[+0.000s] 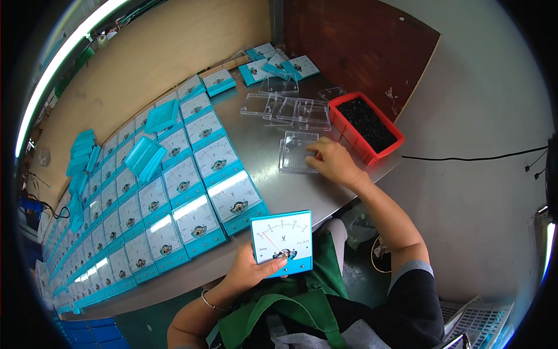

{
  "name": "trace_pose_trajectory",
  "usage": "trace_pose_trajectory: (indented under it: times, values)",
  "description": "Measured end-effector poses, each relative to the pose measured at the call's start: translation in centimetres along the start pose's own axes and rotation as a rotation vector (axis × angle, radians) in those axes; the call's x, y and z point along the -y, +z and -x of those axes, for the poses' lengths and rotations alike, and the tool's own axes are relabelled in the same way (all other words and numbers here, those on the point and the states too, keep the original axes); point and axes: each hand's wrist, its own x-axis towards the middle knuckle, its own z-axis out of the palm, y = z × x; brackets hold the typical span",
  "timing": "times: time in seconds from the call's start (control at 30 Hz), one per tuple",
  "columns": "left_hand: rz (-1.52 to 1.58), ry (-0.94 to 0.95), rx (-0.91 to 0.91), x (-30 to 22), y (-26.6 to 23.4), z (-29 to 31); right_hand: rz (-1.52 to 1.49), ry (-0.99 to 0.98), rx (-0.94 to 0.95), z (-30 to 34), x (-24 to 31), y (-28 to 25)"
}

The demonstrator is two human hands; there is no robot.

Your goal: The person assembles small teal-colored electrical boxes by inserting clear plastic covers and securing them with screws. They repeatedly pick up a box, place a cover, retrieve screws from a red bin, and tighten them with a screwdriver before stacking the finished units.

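Observation:
My left hand (258, 269) grips a voltmeter (283, 241) near my lap, thumb over the lower part of its front. The meter has a white dial, a red needle and a turquoise case, and its movement shows at the bottom of the dial. At the table's right, my right hand (332, 163) is closed, fingertips at the right edge of stacked clear plastic covers (295, 152). A small red spot shows by those fingers; what it is I cannot make out.
Rows of turquoise meters (154, 200) fill the table's left, with loose turquoise cases (145, 157) on top. More clear covers (288, 109) lie farther back. A red bin (381, 152) of small black parts stands at the right edge, before a brown board (354, 46).

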Motion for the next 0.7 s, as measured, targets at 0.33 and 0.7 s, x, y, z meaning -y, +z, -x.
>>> trace_pose_trajectory:
  times: [0.33, 0.7]
  values:
    - [-0.218, -0.051, 0.028, 2.0, -1.3, 1.2, 0.194, -0.186, 0.039, 4.8, 1.5, -0.8]
    - [-0.730, 0.213, 0.161, 3.8, -2.5, 1.3, -0.260, 0.026, 0.437, -2.3, 6.4, -7.3]
